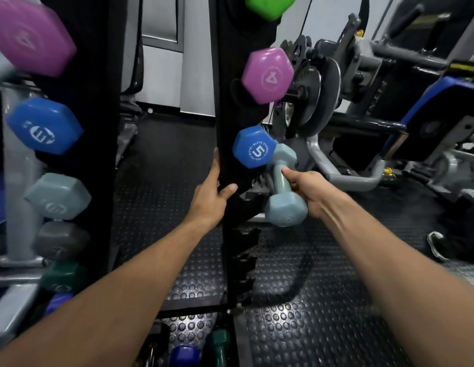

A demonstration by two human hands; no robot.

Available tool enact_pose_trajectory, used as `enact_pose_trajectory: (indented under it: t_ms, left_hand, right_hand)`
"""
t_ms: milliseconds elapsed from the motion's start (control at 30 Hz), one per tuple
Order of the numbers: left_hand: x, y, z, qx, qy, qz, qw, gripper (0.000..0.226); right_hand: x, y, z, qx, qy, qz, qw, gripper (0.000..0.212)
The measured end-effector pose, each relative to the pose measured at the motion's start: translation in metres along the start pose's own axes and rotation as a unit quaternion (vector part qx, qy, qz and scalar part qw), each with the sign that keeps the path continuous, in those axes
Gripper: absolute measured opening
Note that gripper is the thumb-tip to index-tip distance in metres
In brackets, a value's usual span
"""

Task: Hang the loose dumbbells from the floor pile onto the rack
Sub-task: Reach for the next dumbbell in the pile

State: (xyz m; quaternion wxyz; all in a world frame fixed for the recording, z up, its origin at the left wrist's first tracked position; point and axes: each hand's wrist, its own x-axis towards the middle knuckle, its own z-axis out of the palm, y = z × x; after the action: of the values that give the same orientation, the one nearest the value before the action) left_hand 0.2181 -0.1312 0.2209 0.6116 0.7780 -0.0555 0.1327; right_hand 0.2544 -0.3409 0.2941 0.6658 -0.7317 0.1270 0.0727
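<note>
Right hand grips a pale blue dumbbell beside the rack; left hand clasps its upright.

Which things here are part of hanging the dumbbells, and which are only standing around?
Part of the job:
- pale blue dumbbell, gripped by the right hand
- rack post, held by the left hand
- loose dumbbells on the floor

Standing around:
- weight plates
- grey machine frame
- shoe
</note>
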Motion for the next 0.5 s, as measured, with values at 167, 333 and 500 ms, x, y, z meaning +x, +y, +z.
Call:
enact_pose_trajectory:
  t_ms: [167, 333, 500]
  left_hand:
    - [0.004, -0.010, 0.000, -0.005, 0.001, 0.007, 1.000, 0.090]
    - [0.006, -0.014, 0.002, -0.010, 0.000, -0.001, 1.000, 0.092]
    - [0.002, -0.006, 0.002, -0.016, 0.007, -0.004, 1.000, 0.090]
  right_hand:
    - [0.027, -0.016, 0.011, -0.041, -0.009, -0.004, 0.999, 0.032]
    - [0.036, -0.032, 0.029, -0.075, -0.015, -0.015, 0.997, 0.015]
    - [0.047, -0.030, 0.047, -0.104, -0.043, -0.021, 0.993, 0.007]
